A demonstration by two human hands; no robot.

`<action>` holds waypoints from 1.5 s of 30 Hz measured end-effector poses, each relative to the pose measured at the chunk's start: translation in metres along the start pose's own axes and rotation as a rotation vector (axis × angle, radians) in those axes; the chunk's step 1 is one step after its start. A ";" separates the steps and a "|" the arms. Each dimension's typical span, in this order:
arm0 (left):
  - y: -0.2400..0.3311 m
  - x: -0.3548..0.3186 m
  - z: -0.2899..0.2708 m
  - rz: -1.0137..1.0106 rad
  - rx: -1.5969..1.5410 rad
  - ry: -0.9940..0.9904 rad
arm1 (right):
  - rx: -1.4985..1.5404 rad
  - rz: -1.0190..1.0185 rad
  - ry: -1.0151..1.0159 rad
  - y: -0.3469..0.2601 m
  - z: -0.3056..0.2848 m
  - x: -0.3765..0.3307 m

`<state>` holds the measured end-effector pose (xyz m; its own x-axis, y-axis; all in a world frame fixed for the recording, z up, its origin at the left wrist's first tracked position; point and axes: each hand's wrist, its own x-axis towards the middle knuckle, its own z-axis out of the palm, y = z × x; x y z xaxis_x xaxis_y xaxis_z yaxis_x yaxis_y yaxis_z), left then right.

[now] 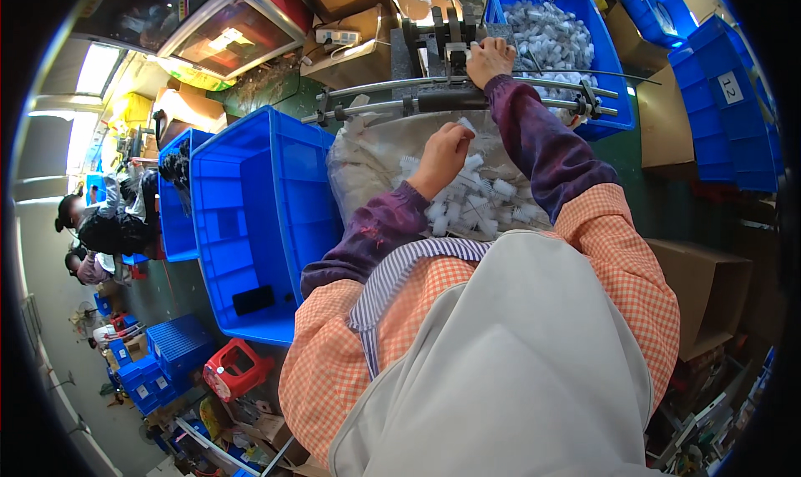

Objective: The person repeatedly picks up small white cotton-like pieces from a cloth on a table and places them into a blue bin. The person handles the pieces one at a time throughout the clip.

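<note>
Left hand (440, 156) is closing its fingers around a small white plastic piece (466, 125), its long axis pointing up-right, above the clear bag of white plastic parts (380, 156). Right hand (491, 58) is resting, fingers curled, on the black metal press (450, 35).

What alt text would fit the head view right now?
Person's left hand picks among small white plastic parts in a clear bag, while the right hand rests on a small black press. A large blue bin sits to the left.
</note>
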<state>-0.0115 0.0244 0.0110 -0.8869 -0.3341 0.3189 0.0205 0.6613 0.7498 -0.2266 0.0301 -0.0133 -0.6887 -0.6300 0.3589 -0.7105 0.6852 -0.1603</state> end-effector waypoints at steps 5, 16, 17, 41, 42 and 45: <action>0.003 0.006 -0.010 -0.038 -0.055 0.054 | -0.041 0.036 -0.082 0.037 -0.011 0.000; 0.021 0.024 -0.001 0.012 -0.082 0.066 | -0.227 0.271 -0.254 0.127 -0.057 0.038; 0.022 0.026 -0.001 0.022 -0.082 0.075 | -0.274 0.373 -0.094 0.130 -0.068 0.031; -0.044 0.020 0.048 0.036 0.761 -0.417 | -0.028 -0.137 -0.068 0.049 -0.013 0.014; -0.045 0.019 0.047 0.056 0.753 -0.406 | -0.041 -0.131 -0.074 0.049 -0.011 0.014; -0.044 0.017 0.043 0.104 0.731 -0.354 | -0.063 -0.121 -0.078 0.051 -0.005 0.014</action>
<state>-0.0467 0.0183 -0.0415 -0.9927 -0.0963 0.0723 -0.0872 0.9889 0.1203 -0.2713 0.0579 -0.0121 -0.6097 -0.7340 0.2993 -0.7799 0.6229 -0.0610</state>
